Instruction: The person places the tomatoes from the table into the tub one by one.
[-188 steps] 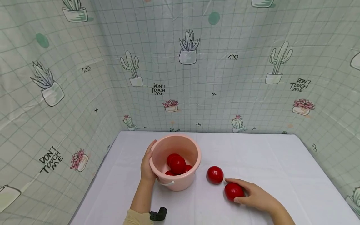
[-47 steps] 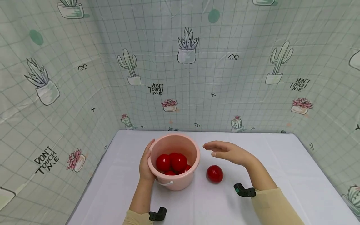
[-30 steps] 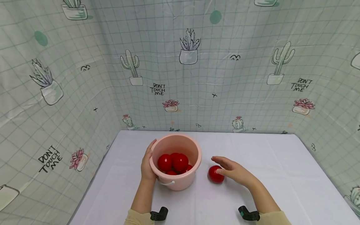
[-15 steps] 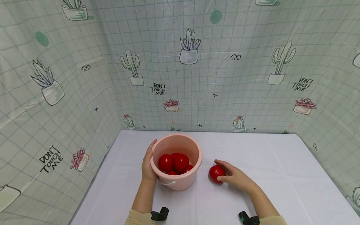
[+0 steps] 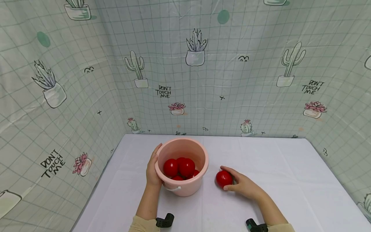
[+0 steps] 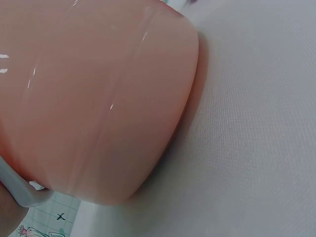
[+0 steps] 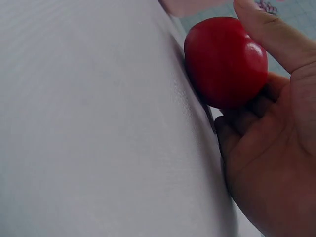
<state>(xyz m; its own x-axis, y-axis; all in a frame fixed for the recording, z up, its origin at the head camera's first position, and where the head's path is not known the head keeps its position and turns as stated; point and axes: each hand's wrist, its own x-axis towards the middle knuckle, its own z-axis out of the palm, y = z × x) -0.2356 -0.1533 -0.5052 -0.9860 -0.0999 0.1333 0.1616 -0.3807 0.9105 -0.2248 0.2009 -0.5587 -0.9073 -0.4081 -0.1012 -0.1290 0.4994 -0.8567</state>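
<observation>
A pink bucket (image 5: 185, 190) with a pale handle (image 5: 173, 189) stands on the table, tipped slightly toward me in the head view. Several glossy red, apple-like fruits (image 5: 186, 167) lie inside it. My left hand (image 5: 152, 169) holds the bucket's left side. In the left wrist view the bucket wall (image 6: 108, 89) fills much of the picture. Right of the bucket, one more red fruit (image 5: 223, 178) rests on the cloth. My right hand (image 5: 243, 184) curls round that fruit; the right wrist view has the thumb (image 7: 276, 37) across it and the other fingers behind.
A white cloth (image 5: 290, 180) covers the table. Behind and at both sides hangs a grid-patterned curtain (image 5: 214, 80) printed with potted cacti. A black device (image 5: 165, 220) sits on the left wrist, and another black device (image 5: 256, 226) on the right.
A second loose fruit has gone into the bucket since the oldest frame. My right hand has come down from above and closed round the remaining table fruit. My left hand stays on the bucket.
</observation>
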